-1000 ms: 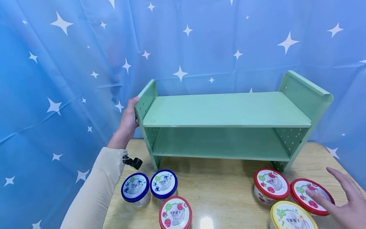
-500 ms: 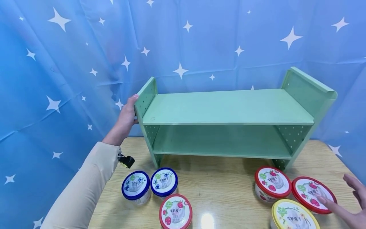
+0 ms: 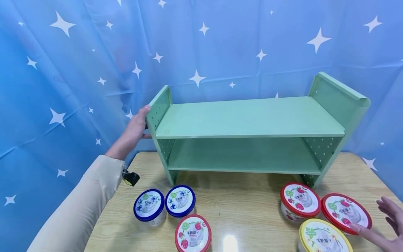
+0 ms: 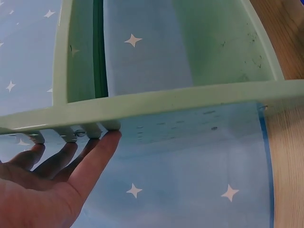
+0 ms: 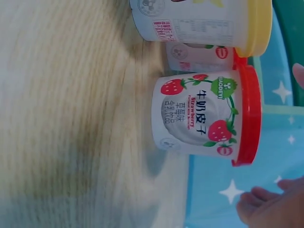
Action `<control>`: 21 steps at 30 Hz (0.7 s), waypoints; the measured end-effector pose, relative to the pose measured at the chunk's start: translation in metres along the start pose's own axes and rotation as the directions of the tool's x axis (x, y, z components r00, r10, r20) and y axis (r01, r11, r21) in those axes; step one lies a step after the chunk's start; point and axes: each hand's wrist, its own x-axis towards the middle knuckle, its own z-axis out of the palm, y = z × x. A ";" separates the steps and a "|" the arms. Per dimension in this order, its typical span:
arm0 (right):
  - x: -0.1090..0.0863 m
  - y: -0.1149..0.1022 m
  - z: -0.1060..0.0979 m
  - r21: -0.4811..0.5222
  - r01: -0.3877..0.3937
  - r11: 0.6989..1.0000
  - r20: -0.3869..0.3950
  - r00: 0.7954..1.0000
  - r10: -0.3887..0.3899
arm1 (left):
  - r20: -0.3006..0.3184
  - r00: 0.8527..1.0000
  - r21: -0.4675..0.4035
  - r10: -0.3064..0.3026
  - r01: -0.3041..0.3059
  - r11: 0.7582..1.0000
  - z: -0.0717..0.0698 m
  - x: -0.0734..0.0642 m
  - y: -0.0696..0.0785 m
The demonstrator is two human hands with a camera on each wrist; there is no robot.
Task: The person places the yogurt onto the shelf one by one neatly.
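Wooden table (image 3: 245,210), left hand (image 3: 133,126) on one shelf (image 3: 248,117); six tubs (image 3: 192,233), three red-lidded

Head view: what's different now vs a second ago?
Right hand pulled back toward the right edge, so its thumb overlaps less of the rightmost red-lidded cup. Left sleeve swung outward to the left. No cup picked up or put down. Same as before: left hand at the left side of the green shelf; shelf and cups in place.
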 end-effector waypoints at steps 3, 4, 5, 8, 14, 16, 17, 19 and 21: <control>0.001 0.028 -0.003 0.066 0.090 0.994 -0.018 0.996 -0.089 | 0.027 1.000 0.004 -0.007 0.007 1.000 0.000 -0.001 0.001; 0.002 0.036 -0.004 0.063 0.096 0.993 -0.019 0.995 -0.095 | 0.035 0.999 0.003 -0.009 0.008 1.000 0.000 -0.001 0.001; 0.002 0.045 -0.004 0.060 0.105 0.993 -0.016 0.994 -0.104 | 0.041 0.999 0.004 -0.010 0.010 1.000 0.001 -0.001 0.002; 0.004 0.068 -0.006 0.075 0.138 0.988 -0.010 0.990 -0.138 | 0.055 0.998 0.001 -0.013 0.013 1.000 0.002 0.000 0.001; 0.005 0.084 -0.003 0.074 0.098 0.992 -0.009 0.995 -0.098 | 0.064 0.998 -0.008 -0.009 0.010 1.000 0.001 0.004 -0.001; 0.005 0.084 -0.003 0.089 0.090 0.992 -0.008 0.996 -0.089 | 0.072 0.997 -0.009 -0.008 0.008 1.000 0.001 0.005 -0.002; 0.005 0.084 -0.003 0.096 0.090 0.991 -0.005 0.996 -0.090 | 0.079 0.997 -0.011 -0.008 0.009 1.000 0.000 0.005 -0.002; 0.004 0.083 -0.003 0.109 0.090 0.990 0.000 0.996 -0.090 | 0.097 0.995 -0.031 -0.009 0.012 0.999 0.001 0.006 -0.003; 0.004 0.082 -0.004 0.129 0.089 0.988 0.014 0.996 -0.091 | 0.116 0.993 -0.063 -0.010 0.017 0.998 0.001 0.007 -0.004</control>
